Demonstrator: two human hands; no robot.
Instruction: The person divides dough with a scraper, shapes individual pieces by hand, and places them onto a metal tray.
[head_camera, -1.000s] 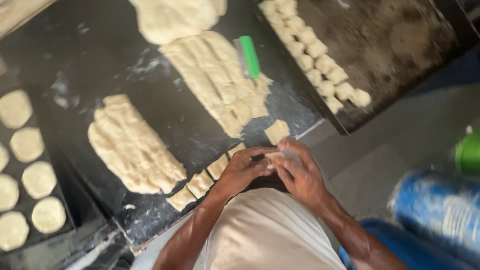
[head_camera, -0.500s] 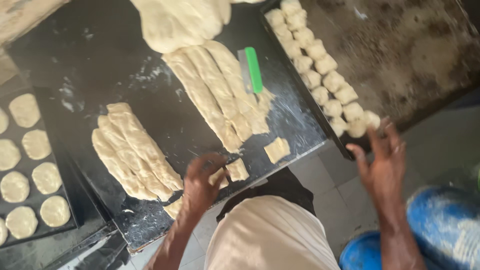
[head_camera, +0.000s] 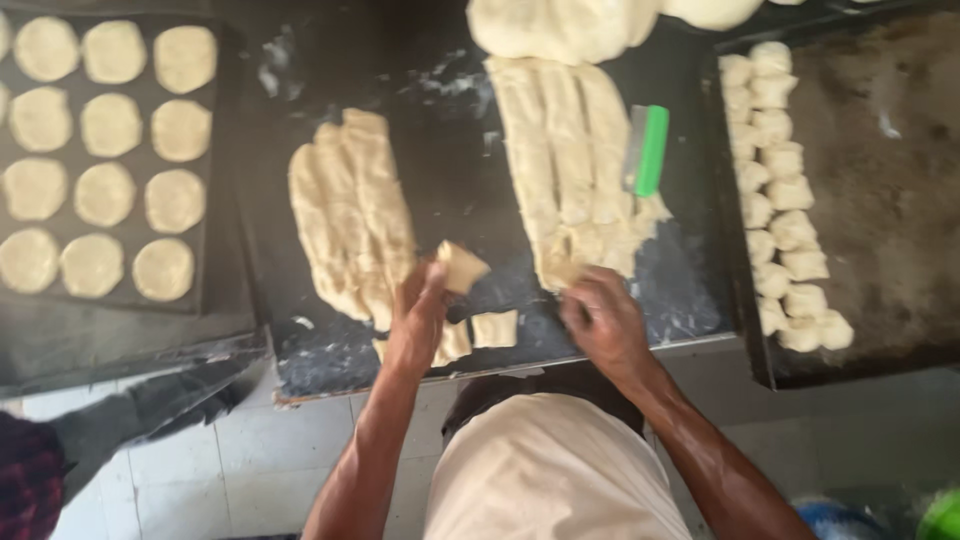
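- Pinching a cut dough piece between fingertips, my left hand holds it lifted just above the black worktop, close to the near edge.
- My right hand is curled loosely, fingers down on the near end of the right dough strips; whether it grips anything I cannot tell.
- At 11 o'clock from my left hand lie the left dough strips; another cut square sits between my hands.
- At 1 o'clock from my right hand, a green-handled scraper rests beside the strips.
- Bare worktop opens between the two strip groups; trays bound both sides: round dough discs at 9 o'clock, a row of dough lumps at 3 o'clock.
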